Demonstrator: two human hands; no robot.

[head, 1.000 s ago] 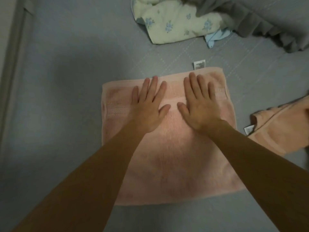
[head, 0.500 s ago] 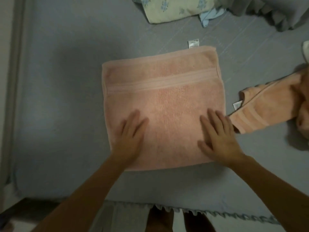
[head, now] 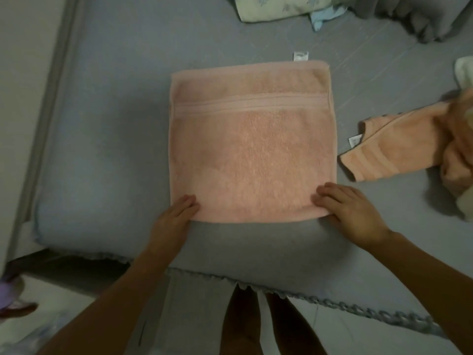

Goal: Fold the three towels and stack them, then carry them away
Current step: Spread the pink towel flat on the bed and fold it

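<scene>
A pink towel (head: 250, 149), folded into a rough square, lies flat on the grey bed (head: 107, 124) with a white tag at its far edge. My left hand (head: 176, 213) covers its near-left corner, fingers together on the cloth. At the near-right corner my right hand (head: 348, 208) has bent fingers on the edge. Both seem to pinch the corners; the thumbs are hidden. An orange towel (head: 399, 149) lies crumpled to the right. A pale cream cloth (head: 464, 70), perhaps a towel, shows at the right edge.
A floral pillow (head: 276, 8), a light blue cloth (head: 322, 17) and a bunched grey blanket (head: 414, 19) lie at the far side. The bed's frilled near edge (head: 332, 302) runs just in front of my legs. A purple slipper (head: 10, 295) lies on the floor at the left.
Both hands slid from the towel's far band toward me, across its middle, down to its two near corners. The view tilted down, so the bed's edge and my legs now show.
</scene>
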